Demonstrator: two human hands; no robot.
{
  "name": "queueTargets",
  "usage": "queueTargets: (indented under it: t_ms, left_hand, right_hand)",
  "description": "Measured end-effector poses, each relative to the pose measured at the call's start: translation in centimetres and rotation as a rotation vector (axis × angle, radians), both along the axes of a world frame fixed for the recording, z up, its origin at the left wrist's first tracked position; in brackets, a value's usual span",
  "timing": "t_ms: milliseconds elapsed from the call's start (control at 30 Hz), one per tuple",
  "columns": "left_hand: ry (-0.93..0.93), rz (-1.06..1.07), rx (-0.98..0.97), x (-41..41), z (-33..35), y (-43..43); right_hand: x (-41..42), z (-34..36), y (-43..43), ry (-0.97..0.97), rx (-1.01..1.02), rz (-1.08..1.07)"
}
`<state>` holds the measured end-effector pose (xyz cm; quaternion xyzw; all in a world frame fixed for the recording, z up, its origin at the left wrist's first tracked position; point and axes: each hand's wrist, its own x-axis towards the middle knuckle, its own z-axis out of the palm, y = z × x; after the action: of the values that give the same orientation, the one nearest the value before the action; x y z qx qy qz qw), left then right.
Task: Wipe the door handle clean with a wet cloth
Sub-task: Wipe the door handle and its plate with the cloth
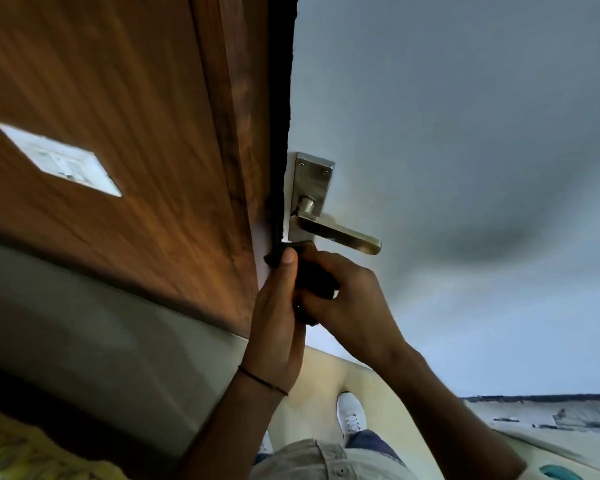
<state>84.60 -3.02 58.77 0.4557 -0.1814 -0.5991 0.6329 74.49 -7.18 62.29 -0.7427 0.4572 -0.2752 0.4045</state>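
Nearest the lens, a pale grey shirt hem with a button is seen at the bottom edge, and beyond it a white shoe is planted on the cream floor. Two bare forearms are raised from there toward a pale grey door. A thin dark cord is worn around the left wrist. The left hand is held upright at the door's edge, its fingers kept together, with one fingertip pressed against the top of a dark cloth. The right hand is closed around the same cloth from the other side, its fingers curled in so that the fabric is bunched between the two hands. The cloth is held just below the metal door handle, whose lever is pointed to the right from a rectangular backplate fixed by two screws near its top; the upper edge of the cloth is placed at the foot of that backplate, though contact with the lever itself cannot be made out. To the left of the door's dark edge, a brown wood-grain panel is seen, with a white switch plate set into it.
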Motion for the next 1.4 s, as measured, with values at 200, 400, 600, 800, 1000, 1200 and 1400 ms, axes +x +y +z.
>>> queueTargets:
  t_ms: [200, 400, 600, 800, 1000, 1200, 1400]
  left_hand:
    - [0.035, 0.326, 0.032, -2.7, -1.2, -3.2]
    - [-0.29, 0.877, -0.009, -8.1, 3.9, -8.8]
    - [-0.523, 0.963, 0.063, -15.4, 0.8, -9.9]
    - [-0.636, 1.014, 0.139, -13.4, 0.5, -11.8]
    - [-0.725, 1.028, 0.231, -10.5, 0.7, -12.5]
    - [-0.791, 0.902, 0.154, -18.2, -1.5, -10.7]
    - [-0.717, 0.996, 0.208, -13.1, -1.1, -12.0]
  right_hand:
    - [-5.6, 1.1, -4.8, -0.01, -0.338, -0.105]
    - [-7.2, -1.1, -8.2, -0.11, -0.009, 0.134]
    - [-8.4, -0.7, -10.2, -0.295, 0.258, 0.315]
    - [-8.7, -1.4, -11.5, -0.349, 0.363, 0.433]
    - [-8.9, -1.2, -12.2, -0.349, 0.423, 0.522]
    - [-9.3, -1.3, -13.0, -0.31, 0.432, 0.49]
    - [-8.9, -1.4, -13.3, -0.307, 0.451, 0.524]
